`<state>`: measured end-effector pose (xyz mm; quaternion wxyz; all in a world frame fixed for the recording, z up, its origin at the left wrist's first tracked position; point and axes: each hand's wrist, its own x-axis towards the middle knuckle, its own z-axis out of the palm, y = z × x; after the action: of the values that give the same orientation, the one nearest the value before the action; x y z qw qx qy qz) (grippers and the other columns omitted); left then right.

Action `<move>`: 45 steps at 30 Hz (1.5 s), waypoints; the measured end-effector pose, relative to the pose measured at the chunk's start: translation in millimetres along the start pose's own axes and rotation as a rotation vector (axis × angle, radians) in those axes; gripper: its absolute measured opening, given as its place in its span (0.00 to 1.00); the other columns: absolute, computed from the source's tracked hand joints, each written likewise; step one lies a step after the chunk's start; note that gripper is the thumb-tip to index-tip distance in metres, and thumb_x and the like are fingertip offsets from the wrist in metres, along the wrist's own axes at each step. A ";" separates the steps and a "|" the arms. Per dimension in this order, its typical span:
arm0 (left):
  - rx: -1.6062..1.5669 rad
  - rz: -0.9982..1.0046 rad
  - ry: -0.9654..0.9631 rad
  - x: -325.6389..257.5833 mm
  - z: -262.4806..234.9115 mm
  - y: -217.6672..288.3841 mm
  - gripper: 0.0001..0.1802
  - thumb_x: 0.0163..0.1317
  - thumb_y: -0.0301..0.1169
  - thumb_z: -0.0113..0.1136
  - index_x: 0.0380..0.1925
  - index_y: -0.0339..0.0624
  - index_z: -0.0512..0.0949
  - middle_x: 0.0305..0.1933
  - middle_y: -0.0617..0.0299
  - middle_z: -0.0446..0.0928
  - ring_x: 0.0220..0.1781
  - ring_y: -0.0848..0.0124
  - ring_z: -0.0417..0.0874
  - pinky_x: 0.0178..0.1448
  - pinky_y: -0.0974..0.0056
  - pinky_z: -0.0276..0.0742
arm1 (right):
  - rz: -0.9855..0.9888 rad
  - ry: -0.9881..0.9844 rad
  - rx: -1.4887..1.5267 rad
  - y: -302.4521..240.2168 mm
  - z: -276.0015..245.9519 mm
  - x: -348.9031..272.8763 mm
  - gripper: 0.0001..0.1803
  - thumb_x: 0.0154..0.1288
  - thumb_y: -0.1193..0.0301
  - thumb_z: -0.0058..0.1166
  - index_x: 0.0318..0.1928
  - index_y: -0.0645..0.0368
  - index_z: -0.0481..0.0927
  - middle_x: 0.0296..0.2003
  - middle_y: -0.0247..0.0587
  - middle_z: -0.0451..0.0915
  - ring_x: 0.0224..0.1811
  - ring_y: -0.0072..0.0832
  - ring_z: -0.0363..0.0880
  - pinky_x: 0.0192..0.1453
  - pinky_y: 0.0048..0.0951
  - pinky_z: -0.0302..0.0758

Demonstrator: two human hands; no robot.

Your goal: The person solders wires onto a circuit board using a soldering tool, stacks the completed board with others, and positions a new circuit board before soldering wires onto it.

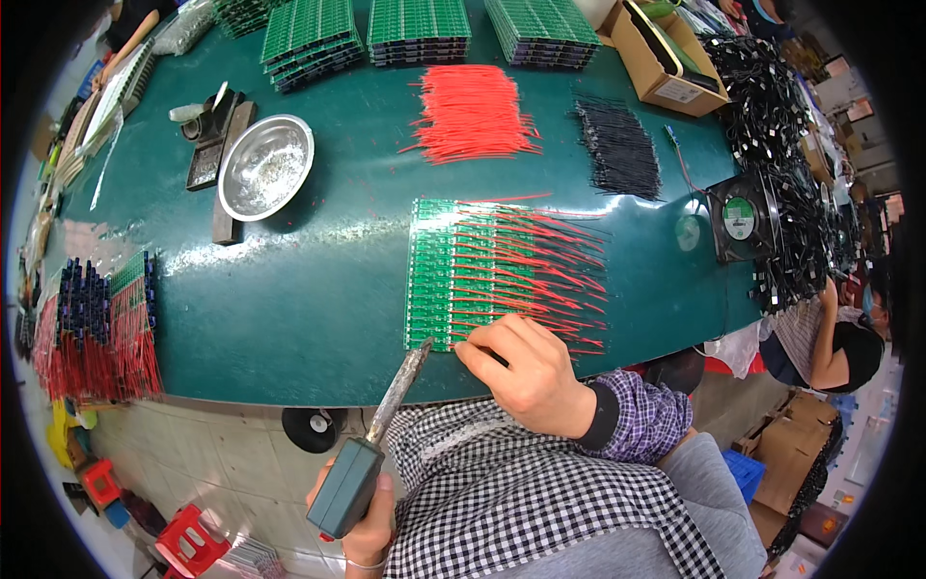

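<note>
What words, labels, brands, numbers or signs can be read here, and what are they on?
None can be read clearly enough to quote.
Round green-and-white label on the square black fan: print too small.
White rectangular label on the open brown cardboard box: print too small.
Green rectangular circuit-board panel: pale markings, too fine to tell whether they are text.

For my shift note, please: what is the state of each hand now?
Left hand: closed, holding the soldering iron.
Right hand: closed, apparently pinching a red wire at the green board.

The circuit board [429, 280] is green, its wires [557, 281] red, the apron [550, 487] checked black and white.
</note>
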<state>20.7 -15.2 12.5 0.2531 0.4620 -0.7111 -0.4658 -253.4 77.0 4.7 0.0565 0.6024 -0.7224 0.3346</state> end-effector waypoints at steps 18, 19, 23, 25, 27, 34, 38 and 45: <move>-0.225 0.716 0.580 96.6 -0.9 44.4 0.17 0.67 0.18 0.58 0.55 0.26 0.76 0.42 0.54 0.80 0.28 0.72 0.69 0.32 0.67 0.67 | -0.071 0.240 -0.053 41.4 -51.1 47.0 0.13 0.50 0.77 0.61 0.39 0.61 0.84 0.37 0.39 0.80 0.37 0.35 0.80 0.38 0.35 0.76; -0.247 0.786 0.618 114.8 -9.0 42.7 0.15 0.68 0.17 0.56 0.54 0.24 0.77 0.40 0.54 0.80 0.27 0.72 0.67 0.31 0.67 0.65 | -0.072 0.242 -0.080 51.6 -56.6 58.3 0.12 0.51 0.77 0.60 0.39 0.60 0.83 0.37 0.39 0.80 0.38 0.36 0.80 0.39 0.36 0.77; -0.306 0.095 0.408 187.6 9.1 67.6 0.14 0.64 0.18 0.66 0.49 0.24 0.80 0.41 0.53 0.83 0.23 0.76 0.72 0.27 0.71 0.64 | -0.088 0.185 -0.098 111.6 -35.9 93.7 0.08 0.55 0.78 0.59 0.37 0.61 0.81 0.38 0.39 0.78 0.43 0.37 0.79 0.45 0.36 0.78; -0.365 0.176 0.438 177.4 21.8 64.6 0.14 0.63 0.17 0.65 0.49 0.25 0.80 0.42 0.53 0.84 0.23 0.77 0.73 0.25 0.72 0.65 | -0.137 0.114 -0.145 135.7 -22.1 106.0 0.08 0.55 0.78 0.59 0.37 0.60 0.80 0.40 0.39 0.79 0.46 0.37 0.79 0.46 0.37 0.80; -0.416 0.235 0.478 158.1 27.0 61.9 0.14 0.63 0.17 0.65 0.49 0.26 0.81 0.43 0.53 0.84 0.23 0.77 0.74 0.23 0.72 0.66 | -0.097 0.050 -0.110 141.4 -15.8 108.7 0.11 0.58 0.78 0.59 0.43 0.60 0.82 0.45 0.41 0.79 0.50 0.39 0.79 0.50 0.39 0.81; -0.478 0.224 0.467 122.6 30.0 72.6 0.18 0.61 0.17 0.64 0.52 0.24 0.78 0.47 0.45 0.83 0.22 0.77 0.72 0.22 0.74 0.65 | -0.083 -0.174 -0.105 118.0 -17.7 85.7 0.32 0.64 0.62 0.66 0.65 0.63 0.74 0.69 0.52 0.71 0.74 0.49 0.68 0.75 0.47 0.70; -0.511 0.134 0.417 116.1 40.9 76.6 0.20 0.60 0.18 0.65 0.53 0.23 0.77 0.47 0.45 0.83 0.21 0.77 0.72 0.22 0.74 0.65 | -0.088 -0.385 -0.175 100.5 -24.5 61.6 0.48 0.70 0.44 0.57 0.75 0.69 0.63 0.78 0.57 0.60 0.83 0.48 0.53 0.84 0.53 0.53; -0.485 0.148 0.378 110.6 66.5 88.6 0.23 0.58 0.15 0.64 0.55 0.24 0.76 0.48 0.43 0.83 0.21 0.75 0.73 0.23 0.73 0.66 | 0.024 -0.412 -0.121 102.6 -34.4 33.4 0.48 0.72 0.43 0.54 0.77 0.67 0.60 0.79 0.55 0.58 0.83 0.48 0.52 0.84 0.54 0.52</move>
<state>-118.5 -73.1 55.0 0.5166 0.4137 -0.5513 -0.5080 -366.6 73.4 4.8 -0.0604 0.6449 -0.7447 0.1609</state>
